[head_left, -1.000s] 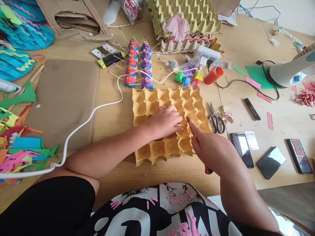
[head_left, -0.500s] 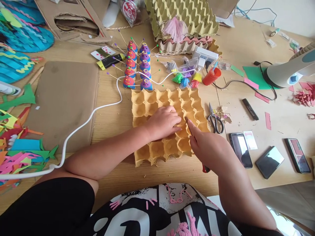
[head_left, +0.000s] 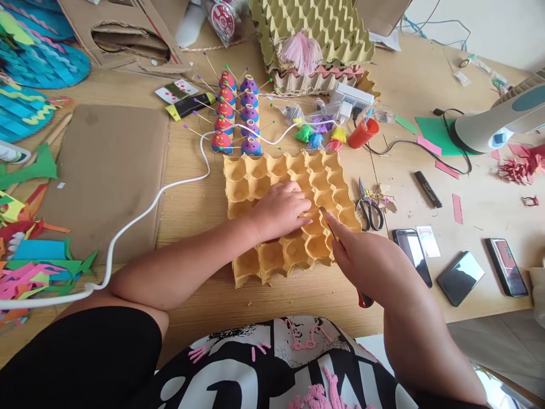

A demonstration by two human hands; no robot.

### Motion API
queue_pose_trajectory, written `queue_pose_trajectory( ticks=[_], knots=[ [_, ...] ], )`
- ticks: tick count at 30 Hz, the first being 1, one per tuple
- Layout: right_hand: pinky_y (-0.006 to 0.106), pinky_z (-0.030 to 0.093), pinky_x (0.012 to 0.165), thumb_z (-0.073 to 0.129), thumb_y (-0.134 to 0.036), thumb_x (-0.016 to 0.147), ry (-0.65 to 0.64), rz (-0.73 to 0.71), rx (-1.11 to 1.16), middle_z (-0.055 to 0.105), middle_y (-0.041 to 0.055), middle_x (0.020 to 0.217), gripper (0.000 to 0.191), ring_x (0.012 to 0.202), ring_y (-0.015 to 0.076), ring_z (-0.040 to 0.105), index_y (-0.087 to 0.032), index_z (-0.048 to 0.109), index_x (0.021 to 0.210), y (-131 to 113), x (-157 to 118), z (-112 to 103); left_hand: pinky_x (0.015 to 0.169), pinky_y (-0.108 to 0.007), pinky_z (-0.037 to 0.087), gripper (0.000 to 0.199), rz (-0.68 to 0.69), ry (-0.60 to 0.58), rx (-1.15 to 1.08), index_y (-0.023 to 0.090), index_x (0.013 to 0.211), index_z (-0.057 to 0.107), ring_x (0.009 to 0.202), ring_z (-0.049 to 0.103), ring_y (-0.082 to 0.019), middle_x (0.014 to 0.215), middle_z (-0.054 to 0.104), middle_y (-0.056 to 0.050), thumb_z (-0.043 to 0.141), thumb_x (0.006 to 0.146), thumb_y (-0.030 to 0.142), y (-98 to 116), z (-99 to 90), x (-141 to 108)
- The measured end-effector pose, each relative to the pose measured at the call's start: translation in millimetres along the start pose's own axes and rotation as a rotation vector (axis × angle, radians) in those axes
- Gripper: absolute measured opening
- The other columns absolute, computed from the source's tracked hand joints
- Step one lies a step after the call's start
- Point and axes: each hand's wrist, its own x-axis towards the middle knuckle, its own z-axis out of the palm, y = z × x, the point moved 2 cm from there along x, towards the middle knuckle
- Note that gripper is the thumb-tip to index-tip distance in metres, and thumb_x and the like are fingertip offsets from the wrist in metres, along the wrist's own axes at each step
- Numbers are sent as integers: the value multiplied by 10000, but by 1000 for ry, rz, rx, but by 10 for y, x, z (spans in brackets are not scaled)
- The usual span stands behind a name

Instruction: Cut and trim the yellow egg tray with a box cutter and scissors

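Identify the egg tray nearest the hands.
The yellow-orange egg tray under the left hand; the other trays are stacked farther back, touched by neither hand.

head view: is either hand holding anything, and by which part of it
The right hand holds a knife by its red handle. The left hand lies on the yellow egg tray; whether it grips it cannot be told.

Your tray (head_left: 294, 250) is rough, matt paper pulp; your blade (head_left: 324, 213), mostly hidden, looks like dull metal. Your table (head_left: 183, 221) is smooth wood, with matt cardboard (head_left: 110, 176) at frame left and a glossy phone (head_left: 506, 267) at lower right.
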Motion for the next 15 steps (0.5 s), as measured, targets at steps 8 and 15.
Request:
queue_pose_trajectory(
  ticks=[8, 15],
  knots=[
    [269, 199, 455, 348, -247, 1066, 9, 23, -138, 575, -43, 504, 651, 455, 142, 552, -206, 289, 1713, -40, -44, 16, 937, -417, 454, 287, 3, -30, 0, 197, 857, 696, 1179, 592, -303, 934, 726, -68, 744, 980, 452, 13, -35, 11],
    [282, 200, 465, 361, -236, 1063, -61, 21, -205, 603, -29, 531, 653, 429, 138, 531, -221, 294, 1712, -12, -128, 54, 936, -406, 453, 292, 9, -13, -18, 194, 814, 681, 1158, 585, -294, 908, 726, -59, 744, 977, 428, 7, -21, 9]
  ],
)
